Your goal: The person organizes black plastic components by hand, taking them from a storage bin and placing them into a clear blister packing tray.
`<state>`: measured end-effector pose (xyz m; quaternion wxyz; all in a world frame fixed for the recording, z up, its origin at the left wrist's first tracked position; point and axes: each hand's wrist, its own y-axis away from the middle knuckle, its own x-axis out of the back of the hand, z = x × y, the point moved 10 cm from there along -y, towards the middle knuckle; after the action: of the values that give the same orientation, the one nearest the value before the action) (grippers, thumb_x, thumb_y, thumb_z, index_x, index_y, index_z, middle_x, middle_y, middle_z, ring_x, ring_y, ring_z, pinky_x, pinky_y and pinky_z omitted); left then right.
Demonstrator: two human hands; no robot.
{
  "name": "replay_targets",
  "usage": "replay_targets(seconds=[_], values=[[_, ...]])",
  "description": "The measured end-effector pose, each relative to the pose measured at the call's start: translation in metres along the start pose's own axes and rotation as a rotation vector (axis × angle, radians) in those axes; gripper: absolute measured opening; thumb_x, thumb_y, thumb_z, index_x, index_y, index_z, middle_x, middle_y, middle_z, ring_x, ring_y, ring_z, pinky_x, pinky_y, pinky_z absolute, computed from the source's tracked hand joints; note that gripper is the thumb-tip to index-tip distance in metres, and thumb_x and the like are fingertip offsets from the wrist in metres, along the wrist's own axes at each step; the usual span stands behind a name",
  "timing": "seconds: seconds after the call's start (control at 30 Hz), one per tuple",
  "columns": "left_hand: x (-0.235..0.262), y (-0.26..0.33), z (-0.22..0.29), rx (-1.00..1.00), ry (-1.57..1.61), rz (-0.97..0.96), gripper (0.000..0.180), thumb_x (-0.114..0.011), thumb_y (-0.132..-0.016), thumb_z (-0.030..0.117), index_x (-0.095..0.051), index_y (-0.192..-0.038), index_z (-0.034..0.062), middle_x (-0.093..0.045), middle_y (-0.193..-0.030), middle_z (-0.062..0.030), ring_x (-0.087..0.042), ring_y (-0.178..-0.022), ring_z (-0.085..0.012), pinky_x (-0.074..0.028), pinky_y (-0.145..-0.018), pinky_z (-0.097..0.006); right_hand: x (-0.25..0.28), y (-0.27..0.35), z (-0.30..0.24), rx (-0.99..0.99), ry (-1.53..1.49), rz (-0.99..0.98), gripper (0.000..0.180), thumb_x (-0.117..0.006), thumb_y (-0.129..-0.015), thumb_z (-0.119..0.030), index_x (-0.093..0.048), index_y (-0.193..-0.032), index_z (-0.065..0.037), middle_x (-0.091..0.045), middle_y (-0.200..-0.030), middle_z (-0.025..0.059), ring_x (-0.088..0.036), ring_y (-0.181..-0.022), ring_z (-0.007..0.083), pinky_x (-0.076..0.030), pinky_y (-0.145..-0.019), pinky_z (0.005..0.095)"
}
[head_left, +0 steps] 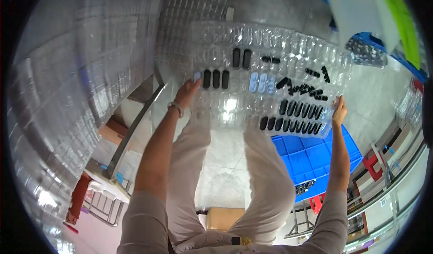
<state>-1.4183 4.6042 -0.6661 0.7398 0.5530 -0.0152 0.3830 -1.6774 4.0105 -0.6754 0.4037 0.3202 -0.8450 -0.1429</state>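
A wide clear plastic tray [225, 107] with moulded pockets is held out in front of me by its two ends. My left hand [187, 93] grips the left edge, its thumb beside a light-blue piece. At the right edge, my right hand [339, 112] has its fingers closed on the rim. Several black oval pieces [216, 79] sit in pockets at left. Light-blue pieces [258, 82] lie in the middle, next to a loose heap of small black parts [301, 89]. Two rows of black pieces [300, 109] fill pockets at the near right.
Tall stacks of clear trays [90, 42] rise on the left beside a metal bar [135, 128]. A blue crate [306, 157] is under the tray's right end, with small dark parts [305, 187] near it. A cardboard box [225, 219] lies on the floor between my legs.
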Motion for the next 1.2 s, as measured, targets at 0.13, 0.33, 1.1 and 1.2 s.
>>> replay_targets(seconds=[0.13,0.33,1.1,1.2], values=[[-0.047,-0.014,0.027,-0.067,0.033,-0.458,0.057,-0.050,-0.075,0.057,-0.053,-0.099,0.0062,-0.058,-0.092,-0.0091,-0.053,-0.087,-0.0144,-0.041,-0.073,-0.027,0.008,-0.034,0.043,0.073,0.118,0.136,0.052,-0.038,-0.087,-0.043,-0.057,-0.093,0.005,-0.060,-0.079,0.0110,-0.056,-0.071,0.0161,-0.044,-0.062,0.0273],[-0.101,-0.058,0.053,-0.117,-0.362,-0.745,0.065,-0.057,-0.072,0.051,-0.045,-0.115,0.0034,-0.048,-0.114,-0.0122,-0.043,-0.109,-0.0197,-0.033,-0.091,-0.033,0.022,-0.078,0.107,-0.017,0.044,0.164,0.058,-0.037,-0.085,-0.047,-0.051,-0.105,0.005,-0.057,-0.096,0.0139,-0.054,-0.082,0.0192,-0.043,-0.072,0.0288],[-0.005,-0.178,0.208,-0.387,-0.649,0.483,0.028,-0.062,-0.073,0.024,-0.059,-0.090,0.0022,-0.060,-0.085,-0.0152,-0.058,-0.082,-0.0239,-0.045,-0.075,-0.036,0.018,-0.054,0.136,0.140,0.662,0.579,0.042,-0.050,-0.082,-0.031,-0.050,-0.104,0.005,-0.053,-0.092,0.0210,-0.049,-0.091,0.0354,-0.037,-0.084,0.0405],[0.024,-0.162,0.194,-0.328,-0.335,0.183,0.023,-0.060,-0.075,0.022,-0.061,-0.084,0.0004,-0.062,-0.076,-0.0113,-0.060,-0.069,-0.0188,-0.048,-0.068,-0.032,-0.039,-0.028,-0.009,0.629,0.412,0.541,0.030,-0.054,-0.077,-0.009,-0.049,-0.104,0.003,-0.053,-0.096,0.0181,-0.050,-0.092,0.0330,-0.039,-0.082,0.0379]])
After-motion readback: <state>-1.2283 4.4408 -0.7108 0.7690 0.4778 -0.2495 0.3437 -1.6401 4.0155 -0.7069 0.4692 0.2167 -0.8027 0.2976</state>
